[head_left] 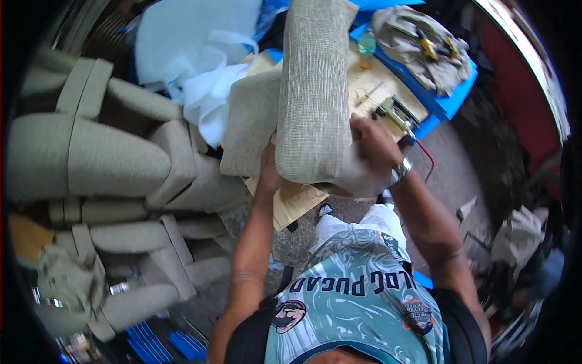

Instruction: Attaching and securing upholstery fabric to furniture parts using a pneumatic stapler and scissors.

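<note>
A long, padded block upholstered in beige woven fabric [314, 91] stands in front of me, its near end tilted toward my body. My left hand [270, 165] grips its left side near the bottom, the fingers partly hidden behind it. At the lower right, my right hand [377, 145] is closed on a loose flap of the block's fabric cover [357, 173], which is blurred. A flatter beige upholstered piece [251, 115] lies behind the block to the left. To the right of my right hand, a staple gun [397, 114] with a red hose [429, 159] rests on a plywood board [379, 82].
Beige sofas [115, 151] crowd the left side. White padding [188, 48] lies at the far left of the work surface. Blue sheeting [451, 106], a bottle of greenish liquid [367, 43] and bunched cloth with a yellow tool [429, 50] are at the far right. Fabric scraps [518, 239] lie rightward.
</note>
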A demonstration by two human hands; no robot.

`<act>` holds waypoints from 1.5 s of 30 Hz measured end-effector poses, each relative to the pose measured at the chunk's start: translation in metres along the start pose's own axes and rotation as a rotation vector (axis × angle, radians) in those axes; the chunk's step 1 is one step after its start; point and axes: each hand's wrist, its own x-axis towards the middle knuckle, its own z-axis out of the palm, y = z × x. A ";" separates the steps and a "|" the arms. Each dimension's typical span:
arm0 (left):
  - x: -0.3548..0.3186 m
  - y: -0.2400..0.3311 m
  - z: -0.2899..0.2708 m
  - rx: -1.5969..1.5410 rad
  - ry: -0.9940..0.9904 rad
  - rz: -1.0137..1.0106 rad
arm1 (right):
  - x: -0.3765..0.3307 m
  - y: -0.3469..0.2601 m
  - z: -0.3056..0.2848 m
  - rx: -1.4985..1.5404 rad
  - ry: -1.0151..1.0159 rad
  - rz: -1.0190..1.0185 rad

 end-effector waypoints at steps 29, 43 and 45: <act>0.121 0.108 0.014 0.719 -0.086 0.684 | -0.012 0.040 0.025 -0.624 0.220 -0.478; -0.002 0.127 0.109 1.325 -0.051 0.458 | 0.006 0.049 0.001 -0.250 0.235 -0.383; -0.018 0.127 0.117 1.323 -0.078 0.389 | 0.007 0.055 -0.002 -0.228 0.211 -0.419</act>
